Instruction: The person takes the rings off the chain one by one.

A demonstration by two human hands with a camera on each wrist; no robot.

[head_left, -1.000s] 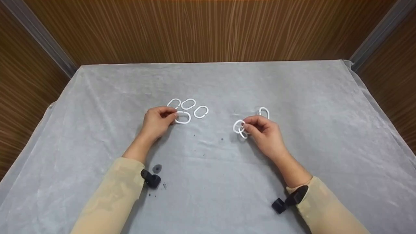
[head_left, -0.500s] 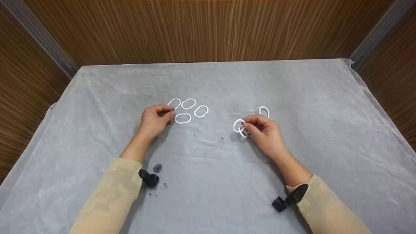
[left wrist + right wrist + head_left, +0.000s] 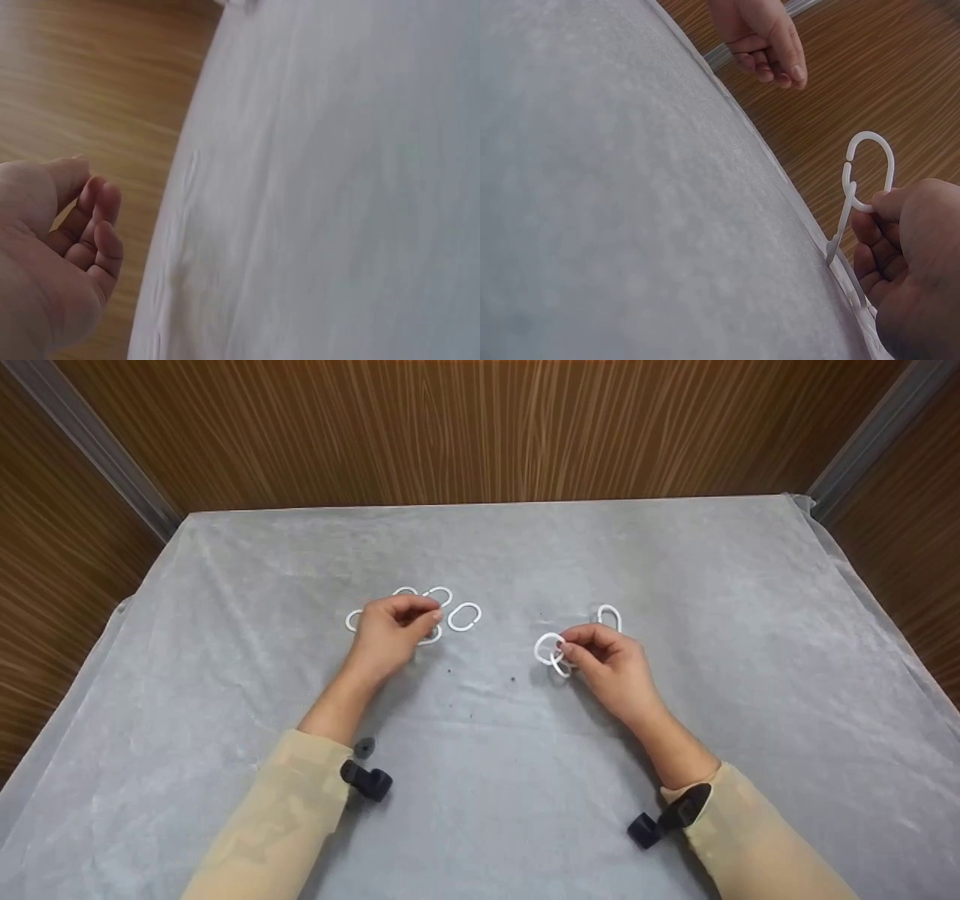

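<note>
Thumb and fingertips of my right hand (image 3: 611, 667) pinch a white plastic C-shaped shower curtain ring (image 3: 891, 161), which has a small gap in its side. A second white link (image 3: 841, 225) hangs threaded through it, its lower end near the cloth. My left hand (image 3: 394, 634) hovers over the loose rings at the left, fingers loosely bent and nothing visible between them. In the left wrist view, the thumb and fingers of that hand show no ring. Beneath and around it lie several loose white rings, such as one ring (image 3: 478, 619) just right of its fingertips; others are partly covered.
Another white ring (image 3: 619, 621) shows behind my right hand, its lower part hidden. A wrinkled grey cloth (image 3: 495, 795) covers the table, with a dark spot (image 3: 364, 748) beside the left wrist. Wood-grain panels (image 3: 480, 431) rise at the back and sides.
My left hand let go of one ring, drew back left, then moved right over the rings. A ring it had hidden now shows at its left. The right hand has barely moved.
</note>
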